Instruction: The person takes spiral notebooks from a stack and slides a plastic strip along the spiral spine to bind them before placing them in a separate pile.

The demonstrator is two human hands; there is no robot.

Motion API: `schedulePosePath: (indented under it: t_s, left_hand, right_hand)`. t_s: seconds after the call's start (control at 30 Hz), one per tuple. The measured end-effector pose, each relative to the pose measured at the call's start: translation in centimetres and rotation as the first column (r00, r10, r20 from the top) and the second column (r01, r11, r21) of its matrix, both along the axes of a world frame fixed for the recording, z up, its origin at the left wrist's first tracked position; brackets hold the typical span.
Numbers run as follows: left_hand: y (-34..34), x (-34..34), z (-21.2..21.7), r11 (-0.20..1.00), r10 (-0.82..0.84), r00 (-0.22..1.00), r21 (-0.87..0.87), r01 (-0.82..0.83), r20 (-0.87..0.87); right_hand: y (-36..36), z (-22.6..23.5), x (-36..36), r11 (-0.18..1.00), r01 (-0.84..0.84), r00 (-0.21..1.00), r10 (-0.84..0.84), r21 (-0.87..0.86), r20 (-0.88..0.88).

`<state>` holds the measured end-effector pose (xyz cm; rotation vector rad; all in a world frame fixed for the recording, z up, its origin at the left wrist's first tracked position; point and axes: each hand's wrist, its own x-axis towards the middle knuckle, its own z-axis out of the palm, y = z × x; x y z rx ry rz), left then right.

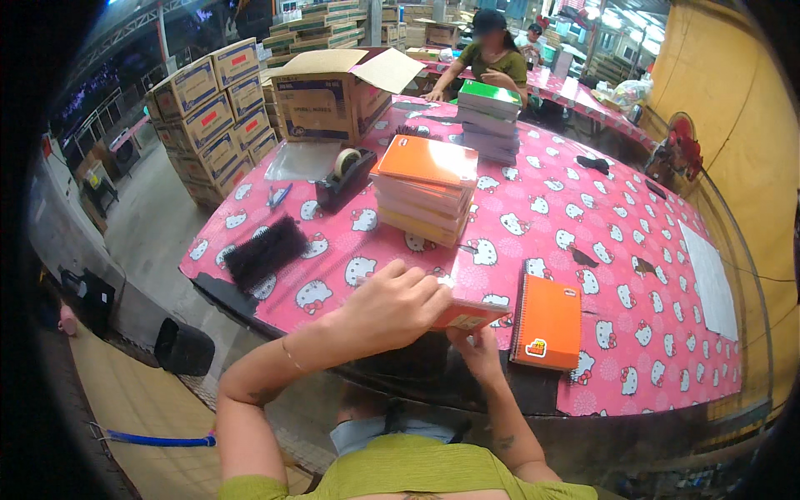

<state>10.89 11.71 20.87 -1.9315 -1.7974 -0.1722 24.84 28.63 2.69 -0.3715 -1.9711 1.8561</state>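
Cartons [208, 121] stand stacked on the floor at the far left of my feed, off the worktop [533, 171] with its pink cat-print cover. On its left corner I have a black bristly block [267, 252], and past that a small blue-handled tool [279, 197]. Next come a clear plastic sheet [302, 160] lying flat, a large open carton [315, 110] with its flaps up, and a black tape dispenser [343, 185]. The left hand [398, 302] reaches in over the near edge, its fingers [428, 292] bent well inward against the upper left of an orange-and-white pack [468, 316]; their tips are partly hidden, so I can't tell how firmly they grip. Just beyond that hand I see a stack of notebooks [425, 187], orange cover on top. The pack sits at the near edge, between both hands, and I can't make out whether it touches the surface. From below, the right hand [479, 354] has its fingers closed on the pack's lower edge. Farther back are a green-topped stack [490, 117] and a co-worker [497, 65] leaning on one arm. Right of the hands I get an orange spiral notebook [547, 323] lying flat, then a white sheet [708, 279] near the right edge.
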Motion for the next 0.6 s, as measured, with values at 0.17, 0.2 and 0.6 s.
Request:
schedulePosePath:
  t_s: [0.17, 0.2, 0.6]
  left_hand:
    - [-2.5, 0.5, -7.7, 0.962, 0.262, 0.952, 0.032, -0.270, 0.158]
    - [-3.1, 1.1, -8.8, 0.946, 0.311, 0.937, 0.046, -0.322, 0.159]
    - [-6.9, -0.9, -19.3, 0.768, -0.337, -0.038, 0.251, -0.589, 0.941]
  right_hand:
    - [-1.3, -0.5, -0.7, 0.978, 0.073, 0.990, -0.048, 0.196, -0.130]
    - [-2.2, -0.3, -1.0, 0.981, 0.024, 0.989, 0.005, 0.194, -0.147]
    - [-1.6, -1.6, -1.5, 0.996, 0.057, 0.953, -0.073, -0.065, -0.294]
